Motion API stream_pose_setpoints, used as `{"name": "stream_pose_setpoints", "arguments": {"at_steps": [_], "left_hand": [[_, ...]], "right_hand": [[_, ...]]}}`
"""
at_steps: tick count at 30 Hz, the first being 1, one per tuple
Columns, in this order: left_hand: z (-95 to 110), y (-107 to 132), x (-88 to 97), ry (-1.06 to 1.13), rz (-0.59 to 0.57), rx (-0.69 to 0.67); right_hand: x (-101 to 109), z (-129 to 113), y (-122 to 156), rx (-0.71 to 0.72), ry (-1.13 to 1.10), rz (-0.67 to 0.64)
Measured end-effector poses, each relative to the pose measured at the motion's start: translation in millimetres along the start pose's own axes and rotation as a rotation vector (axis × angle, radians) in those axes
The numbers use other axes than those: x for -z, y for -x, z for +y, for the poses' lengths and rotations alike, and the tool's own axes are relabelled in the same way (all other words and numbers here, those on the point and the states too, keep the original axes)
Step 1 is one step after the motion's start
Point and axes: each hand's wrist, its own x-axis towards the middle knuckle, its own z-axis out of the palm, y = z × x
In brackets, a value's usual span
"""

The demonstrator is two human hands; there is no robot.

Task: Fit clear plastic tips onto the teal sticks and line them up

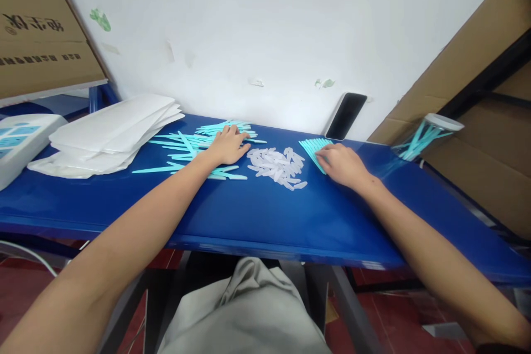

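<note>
My left hand (228,145) rests palm down on a loose heap of thin teal sticks (188,146) spread over the blue table (257,215); its fingers curl onto the sticks. My right hand (342,164) lies on the near end of a neat row of teal sticks (312,147), fingers bent over them. Between the hands sits a small pile of clear white plastic caps (277,166), touched by neither hand.
A stack of white paper bags (110,135) lies at the left, beside a white device (19,141). A black phone (345,116) leans on the wall. A clear cup holding teal sticks (427,134) lies tipped at the right. Cardboard boxes (37,27) flank both sides.
</note>
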Motion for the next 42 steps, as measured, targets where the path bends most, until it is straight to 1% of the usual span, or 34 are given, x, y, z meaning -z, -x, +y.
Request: {"name": "stream_pose_setpoints", "arguments": {"at_steps": [3,7,9,12,14,15,17,19,21,23,25,26,28,30,31,33,35,36,37,39,42], "left_hand": [[-2,-1,-0.8,0.026,0.002,-0.004],[-3,-4,-2.7,0.049,0.027,-0.025],[-4,-5,-4.5,0.053,0.050,-0.040],[-4,-6,-6.2,0.040,0.084,-0.057],[-2,-5,-4.7,0.022,0.132,-0.080],[-1,-4,-2.6,0.011,0.177,-0.097],[4,-2,4.0,-0.003,0.315,-0.137],[14,2,12.2,0.011,0.474,-0.195],[30,8,19.0,0.092,0.594,-0.271],[52,18,21.6,0.259,0.660,-0.334],[76,29,20.1,0.462,0.687,-0.343],[88,35,18.3,0.564,0.677,-0.362],[106,44,14.1,0.729,0.589,-0.409],[115,48,11.0,0.796,0.505,-0.460],[116,48,10.1,0.808,0.481,-0.478],[112,45,9.8,0.830,0.474,-0.472],[104,39,10.7,0.867,0.478,-0.414],[100,35,11.3,0.887,0.462,-0.378],[96,33,11.8,0.903,0.433,-0.348],[91,29,12.2,0.916,0.346,-0.329],[90,29,10.2,0.925,0.249,-0.363]], "right_hand": [[1,0,0,0.003,-0.007,0.004],[1,-4,2,0.019,-0.061,0.074],[1,-6,3,0.065,-0.129,0.112],[1,-10,5,0.177,-0.264,0.156],[1,-14,6,0.241,-0.346,0.179],[2,-16,7,0.259,-0.382,0.188],[3,-20,9,0.268,-0.448,0.197],[4,-25,11,0.249,-0.507,0.194],[4,-32,14,0.236,-0.565,0.201],[4,-40,17,0.232,-0.632,0.247],[4,-48,20,0.251,-0.700,0.322],[4,-52,21,0.270,-0.731,0.359],[4,-57,22,0.315,-0.785,0.407],[3,-58,22,0.344,-0.819,0.415],[2,-57,22,0.349,-0.824,0.411],[0,-55,21,0.363,-0.811,0.392],[-2,-53,20,0.377,-0.780,0.361],[-3,-53,20,0.388,-0.760,0.350],[-4,-52,19,0.402,-0.735,0.352],[-5,-52,18,0.442,-0.678,0.395],[-4,-52,18,0.490,-0.623,0.459]]}}
